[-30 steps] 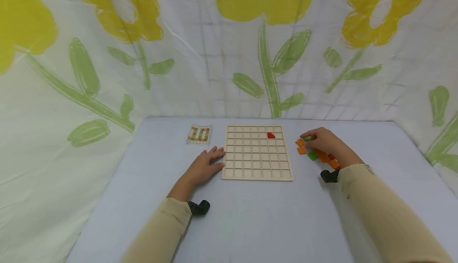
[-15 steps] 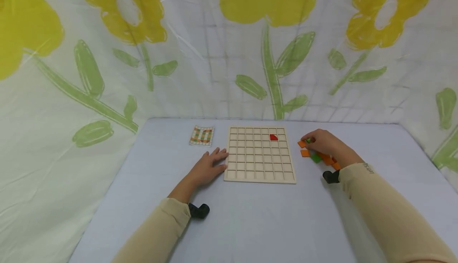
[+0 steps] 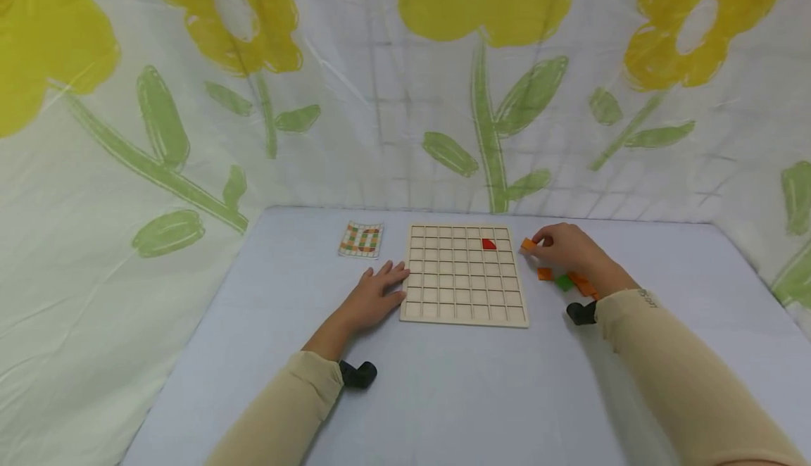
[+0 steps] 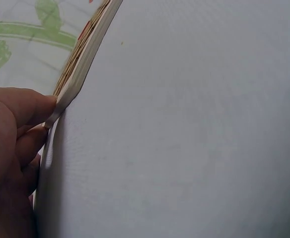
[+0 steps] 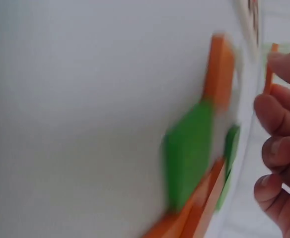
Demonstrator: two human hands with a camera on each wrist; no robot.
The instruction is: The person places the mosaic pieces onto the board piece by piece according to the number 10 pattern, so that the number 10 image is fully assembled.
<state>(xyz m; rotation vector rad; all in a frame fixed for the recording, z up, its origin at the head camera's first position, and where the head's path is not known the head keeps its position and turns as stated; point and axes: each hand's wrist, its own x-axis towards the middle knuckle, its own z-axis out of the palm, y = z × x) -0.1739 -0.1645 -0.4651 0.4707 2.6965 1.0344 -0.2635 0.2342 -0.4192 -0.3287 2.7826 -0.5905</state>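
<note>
A pale wooden grid board (image 3: pixel 465 276) lies at the table's middle, with a red round-edged piece (image 3: pixel 488 244) in a cell near its upper right. My left hand (image 3: pixel 374 300) rests beside the board, fingers loosely spread and touching its left edge; the left wrist view shows the thumb (image 4: pixel 36 106) against that edge. Between thumb and index finger, my right hand (image 3: pixel 570 248) pinches an orange square tile (image 3: pixel 527 244), close to the board's right side. In the right wrist view this orange tile (image 5: pixel 269 79) is seen edge-on, raised above the loose tiles.
Right of the board lie loose tiles, among them an orange one (image 3: pixel 545 274), a green one (image 3: pixel 564 282) and more orange ones (image 3: pixel 581 284), partly hidden by the right hand. A card with a coloured grid pattern (image 3: pixel 361 239) lies beyond my left hand.
My right hand has taken hold of the orange tile and moved it away from the loose tiles, towards the board. The left hand has stayed at the board's edge. The head view has shifted slightly.
</note>
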